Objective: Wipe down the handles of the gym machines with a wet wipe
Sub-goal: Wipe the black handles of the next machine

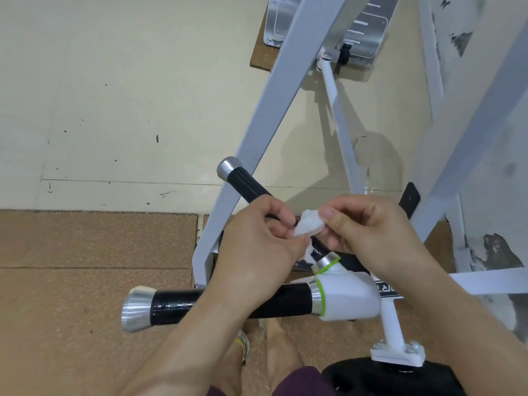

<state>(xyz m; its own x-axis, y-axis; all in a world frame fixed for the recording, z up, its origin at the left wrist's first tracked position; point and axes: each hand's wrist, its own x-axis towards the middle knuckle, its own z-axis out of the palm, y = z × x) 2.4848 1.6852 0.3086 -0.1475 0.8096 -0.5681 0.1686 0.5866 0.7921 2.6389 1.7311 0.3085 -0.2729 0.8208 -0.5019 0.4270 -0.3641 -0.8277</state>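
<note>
Head view shows, at centre of the frame, the left hand and right hand both pinching a crumpled wet wipe just above the upper black handle. The wipe looks soft, light and easily torn; I would hold it bunched.

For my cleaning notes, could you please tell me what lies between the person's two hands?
In the head view, a crumpled white wet wipe lies there, pinched by both the left hand and the right hand.
</note>
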